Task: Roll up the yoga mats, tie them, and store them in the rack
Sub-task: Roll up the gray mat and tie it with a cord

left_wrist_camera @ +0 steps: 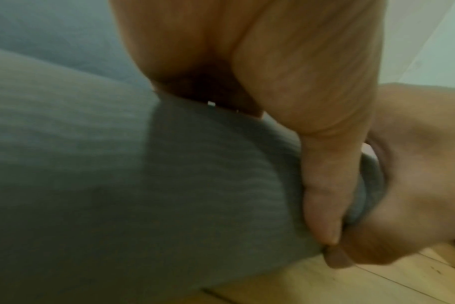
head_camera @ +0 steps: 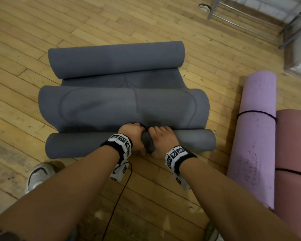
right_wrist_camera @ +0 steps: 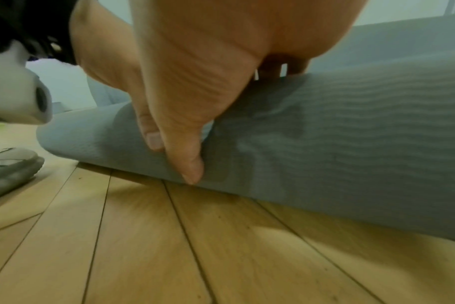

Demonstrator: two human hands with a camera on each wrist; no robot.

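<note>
A wooden floor (head_camera: 94,23) fills the head view, and across its middle lies a grey yoga mat (head_camera: 111,103), curled at the far end and humped in the centre, with its near end wound into a tight roll just in front of the person's feet. To the right, well clear of it, a purple mat (head_camera: 254,136) and a pink mat (head_camera: 295,162) lie side by side, already rolled and bound with dark string, likely parked there until they go to the metal rack (head_camera: 295,26) at the far right corner. Both hands sit together at the middle of the near roll, probably so it winds evenly: the left hand (head_camera: 131,134) curls its fingers over the top and presses its thumb against the front, and the right hand (head_camera: 162,139) grips the same way. A thin dark string (head_camera: 119,197) hangs below the left wrist, presumably for tying.
</note>
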